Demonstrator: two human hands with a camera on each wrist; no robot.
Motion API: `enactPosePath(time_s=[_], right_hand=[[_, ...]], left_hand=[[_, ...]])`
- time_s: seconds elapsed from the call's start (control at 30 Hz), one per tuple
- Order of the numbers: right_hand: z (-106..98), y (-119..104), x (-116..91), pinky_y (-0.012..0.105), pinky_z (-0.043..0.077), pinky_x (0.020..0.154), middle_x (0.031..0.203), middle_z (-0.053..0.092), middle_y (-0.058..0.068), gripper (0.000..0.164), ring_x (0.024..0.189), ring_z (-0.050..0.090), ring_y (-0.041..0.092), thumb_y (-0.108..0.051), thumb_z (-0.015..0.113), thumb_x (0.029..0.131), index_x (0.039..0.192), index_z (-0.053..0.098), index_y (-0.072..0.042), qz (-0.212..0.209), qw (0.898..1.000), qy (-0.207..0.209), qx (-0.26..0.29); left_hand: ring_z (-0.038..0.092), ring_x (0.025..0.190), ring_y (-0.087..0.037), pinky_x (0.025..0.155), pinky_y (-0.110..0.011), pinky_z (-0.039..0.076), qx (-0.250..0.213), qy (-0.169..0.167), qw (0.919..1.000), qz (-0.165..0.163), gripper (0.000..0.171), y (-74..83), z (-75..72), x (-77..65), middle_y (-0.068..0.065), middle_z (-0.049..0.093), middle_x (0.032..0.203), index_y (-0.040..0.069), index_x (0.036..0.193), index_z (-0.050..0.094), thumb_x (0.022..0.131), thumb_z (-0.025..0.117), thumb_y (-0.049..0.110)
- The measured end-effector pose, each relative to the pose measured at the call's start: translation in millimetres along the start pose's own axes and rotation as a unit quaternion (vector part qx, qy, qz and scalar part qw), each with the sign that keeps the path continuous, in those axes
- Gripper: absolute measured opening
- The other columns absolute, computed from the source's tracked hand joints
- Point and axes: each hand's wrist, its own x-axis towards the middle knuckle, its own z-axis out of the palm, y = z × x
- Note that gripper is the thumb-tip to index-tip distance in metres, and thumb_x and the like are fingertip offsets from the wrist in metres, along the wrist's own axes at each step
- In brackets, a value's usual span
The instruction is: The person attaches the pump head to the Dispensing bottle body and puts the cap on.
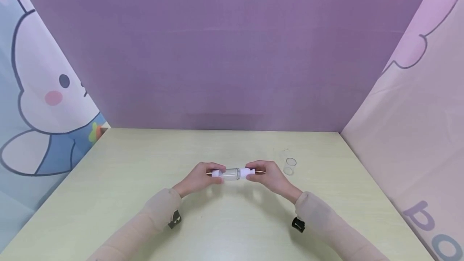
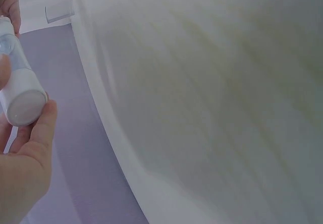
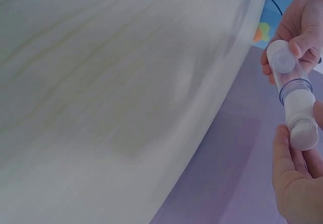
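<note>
A clear pump bottle [image 1: 230,174] with a white base [image 2: 22,95] lies sideways between both hands, held close over the table. My left hand [image 1: 198,178] grips it at the base end, thumb on the near side and fingers on the far side. On the other end, my right hand [image 1: 272,177] pinches the white pump head [image 3: 300,108] between thumb and fingers. The pump head lines up with the bottle, right at its clear ringed neck [image 3: 295,86]. Part of the pump head is hidden behind the right fingers.
A clear cylindrical cap [image 1: 290,166] stands on the pale wooden table [image 1: 137,152], just beyond the right hand. A purple panel [image 1: 224,59] rises along the table's back edge, with printed cloth [image 1: 47,71] at the left and right sides.
</note>
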Motion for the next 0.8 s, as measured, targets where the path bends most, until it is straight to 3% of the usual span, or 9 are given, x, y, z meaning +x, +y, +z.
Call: enactPosePath(time_s=[0.8], right_hand=[[1.2,1.8,1.2,0.026,0.052,0.074,0.098,0.066,0.012,0.029,0.086,0.061,0.016,-0.011,0.068,0.081,0.107,0.065,0.000,0.001,0.999,0.004,-0.034]], left_hand=[[0.059,0.101,-0.024,0.082,-0.035,0.049,0.003,0.000,1.0000,-0.007,0.035,-3.2,0.8,-1.9,-0.010,0.058,0.121,0.012,0.114,0.064,0.080,0.071,0.016]])
